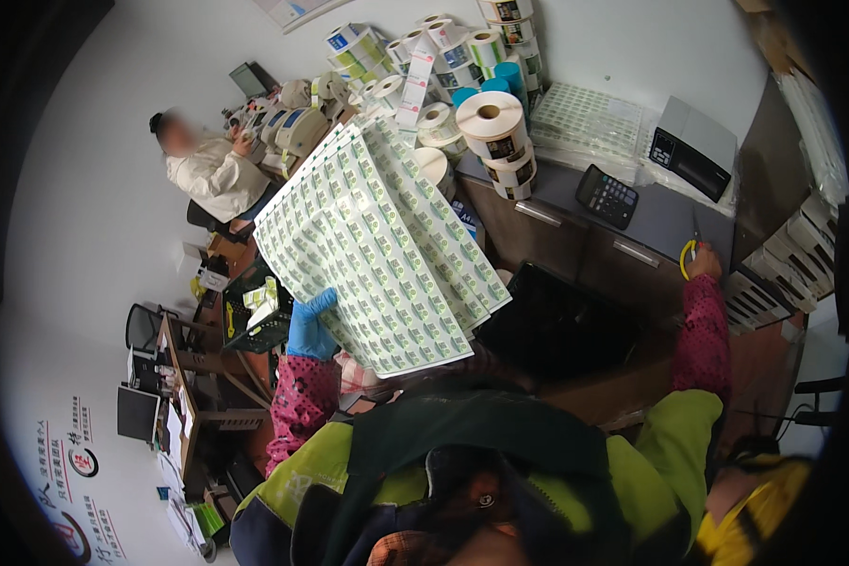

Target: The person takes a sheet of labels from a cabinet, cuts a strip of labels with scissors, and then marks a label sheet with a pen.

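My left hand (313, 324), in a blue glove, grips the lower left edge of several large sheets of printed stickers (368, 262), fanned out and hanging over the floor side of the counter. At the counter's right end, my bare right hand (705, 262) is on the yellow handle of a pair of scissors (689, 256), whose blades point away from me over the grey top. A black calculator (607, 197) lies left of the scissors. Rolls of labels (492, 124) are stacked behind the sheets, near the counter's left end.
A grey-and-black device (693, 148) and more sticker sheets (586, 120) in plastic are at the back. A black crate (559, 322) stands below the counter. Another crate (255, 339) is at the left. A person (216, 173) sits beside label printers (301, 131); someone in yellow (764, 502) is at lower right.
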`<action>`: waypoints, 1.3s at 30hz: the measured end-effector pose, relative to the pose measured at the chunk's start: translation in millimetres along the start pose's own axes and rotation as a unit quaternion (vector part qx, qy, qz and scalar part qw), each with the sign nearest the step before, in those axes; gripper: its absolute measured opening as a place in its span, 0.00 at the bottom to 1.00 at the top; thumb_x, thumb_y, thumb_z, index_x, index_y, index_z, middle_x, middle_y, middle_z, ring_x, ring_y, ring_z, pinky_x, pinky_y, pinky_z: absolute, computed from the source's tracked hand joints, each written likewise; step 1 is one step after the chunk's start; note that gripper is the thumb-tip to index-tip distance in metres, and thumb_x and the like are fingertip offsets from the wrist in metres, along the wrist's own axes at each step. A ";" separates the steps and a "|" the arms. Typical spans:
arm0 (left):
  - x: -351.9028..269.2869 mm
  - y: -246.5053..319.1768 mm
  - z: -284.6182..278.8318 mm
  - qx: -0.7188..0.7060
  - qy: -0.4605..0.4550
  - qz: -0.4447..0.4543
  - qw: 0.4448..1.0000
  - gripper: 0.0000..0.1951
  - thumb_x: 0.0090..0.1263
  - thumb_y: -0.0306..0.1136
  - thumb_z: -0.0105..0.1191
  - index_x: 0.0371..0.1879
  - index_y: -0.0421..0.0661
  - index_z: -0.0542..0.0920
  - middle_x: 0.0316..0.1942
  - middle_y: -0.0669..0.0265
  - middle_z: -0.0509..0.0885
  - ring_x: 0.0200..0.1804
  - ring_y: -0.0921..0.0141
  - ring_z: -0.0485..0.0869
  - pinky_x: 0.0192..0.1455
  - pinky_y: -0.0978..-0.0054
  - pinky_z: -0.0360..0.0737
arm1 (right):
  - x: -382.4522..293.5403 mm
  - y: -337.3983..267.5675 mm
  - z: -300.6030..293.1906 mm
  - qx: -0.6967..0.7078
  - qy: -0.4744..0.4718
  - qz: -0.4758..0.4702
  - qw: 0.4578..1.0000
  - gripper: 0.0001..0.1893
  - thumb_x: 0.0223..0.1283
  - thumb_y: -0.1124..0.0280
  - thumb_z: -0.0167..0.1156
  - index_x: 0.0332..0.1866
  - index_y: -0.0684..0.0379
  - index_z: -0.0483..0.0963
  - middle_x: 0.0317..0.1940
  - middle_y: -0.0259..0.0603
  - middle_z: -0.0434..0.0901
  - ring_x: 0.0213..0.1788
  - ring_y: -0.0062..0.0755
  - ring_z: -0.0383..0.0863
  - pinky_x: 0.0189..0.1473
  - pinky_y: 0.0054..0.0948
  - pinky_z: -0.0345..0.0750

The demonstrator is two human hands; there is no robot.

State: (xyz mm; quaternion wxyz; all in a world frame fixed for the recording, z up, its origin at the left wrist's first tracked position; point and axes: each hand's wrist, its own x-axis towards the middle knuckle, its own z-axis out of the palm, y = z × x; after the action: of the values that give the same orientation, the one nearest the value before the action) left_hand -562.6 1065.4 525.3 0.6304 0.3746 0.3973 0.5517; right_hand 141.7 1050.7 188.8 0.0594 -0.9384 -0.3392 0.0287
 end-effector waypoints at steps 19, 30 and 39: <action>35.7 8.1 -41.2 0.013 -0.085 -0.014 0.996 0.33 0.56 0.16 0.61 0.65 0.37 0.68 0.58 0.55 0.80 0.57 0.60 0.82 0.61 0.62 0.78 | -257.3 -137.2 -221.2 0.414 -0.313 -0.520 0.678 0.39 0.39 0.50 0.78 0.57 0.58 0.73 0.35 0.35 0.71 0.36 0.25 0.70 0.41 0.27 0.73; 48.7 10.3 -58.0 -0.009 -0.120 -0.020 0.993 0.31 0.57 0.18 0.63 0.63 0.38 0.71 0.57 0.55 0.81 0.55 0.61 0.83 0.59 0.62 0.80 | -278.7 -190.5 -276.9 0.319 -0.306 -0.616 0.652 0.37 0.38 0.52 0.78 0.55 0.64 0.77 0.29 0.34 0.71 0.23 0.21 0.67 0.27 0.23 0.69; 40.3 5.6 -67.1 -0.006 -0.086 -0.021 0.996 0.31 0.57 0.18 0.62 0.63 0.37 0.71 0.57 0.54 0.81 0.55 0.60 0.83 0.60 0.62 0.79 | -269.3 -210.3 -275.6 0.286 -0.288 -0.671 0.620 0.37 0.39 0.51 0.78 0.55 0.62 0.78 0.28 0.36 0.72 0.24 0.25 0.69 0.27 0.25 0.69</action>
State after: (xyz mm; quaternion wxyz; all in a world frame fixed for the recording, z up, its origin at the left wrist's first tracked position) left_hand -623.2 1108.3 499.8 0.6761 0.4081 0.3461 0.5066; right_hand -172.4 1013.5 493.3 0.2272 -0.3291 -0.8491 0.3451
